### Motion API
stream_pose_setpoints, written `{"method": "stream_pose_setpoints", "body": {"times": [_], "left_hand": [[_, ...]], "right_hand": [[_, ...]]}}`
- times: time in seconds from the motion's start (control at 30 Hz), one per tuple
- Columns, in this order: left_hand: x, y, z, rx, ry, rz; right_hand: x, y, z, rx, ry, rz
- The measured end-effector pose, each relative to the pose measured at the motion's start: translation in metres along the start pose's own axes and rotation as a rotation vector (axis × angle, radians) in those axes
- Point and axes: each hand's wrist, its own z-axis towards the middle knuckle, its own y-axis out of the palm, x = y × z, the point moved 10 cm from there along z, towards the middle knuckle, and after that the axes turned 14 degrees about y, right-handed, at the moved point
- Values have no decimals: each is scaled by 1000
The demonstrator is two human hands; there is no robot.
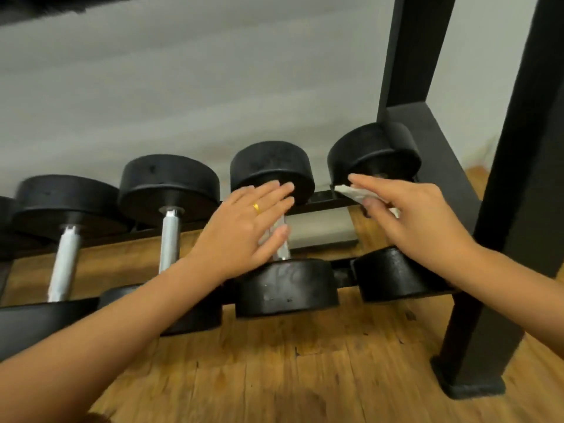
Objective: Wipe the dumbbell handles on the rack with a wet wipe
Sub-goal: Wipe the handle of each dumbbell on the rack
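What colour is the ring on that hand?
Gold; the ring shows best in the head view.

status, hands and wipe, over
Left hand open, flat over a dumbbell handle. Right hand pinches the wet wipe at the rightmost dumbbell, its handle hidden. Nothing blocking.

Black, round-headed dumbbells (169, 190) lie side by side across the two rails of a black metal rack (494, 209). Each has one head on the far rail and one on the near rail. The second dumbbell's handle (169, 239) and the one left of it are bare, silvery metal. The third handle (282, 242) shows only partly beneath the straight fingers of the left hand (244, 233). The wet wipe (351, 192), white and crumpled, is pinched between thumb and fingers of the right hand (406, 215), just at the rightmost dumbbell (375, 154), whose handle is hidden.
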Motion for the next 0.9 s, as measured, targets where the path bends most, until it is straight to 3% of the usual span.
{"method": "stream_pose_setpoints", "body": {"times": [0.13, 0.23, 0.4, 0.63, 0.9], "left_hand": [[-73, -2, -7, 120, -397, -86], [-93, 15, -12, 101, -514, -198], [-90, 41, -18, 22, -516, -303], [-94, 41, -16, -7, -482, -295], [-104, 45, -15, -2, -469, -316]], "right_hand": [[-17, 37, 53, 84, 131, 68], [-13, 58, 75, 139, 258, 90], [8, 73, 89, 254, 451, 186], [14, 84, 98, 253, 464, 201], [22, 116, 103, 137, 554, 323]]}}
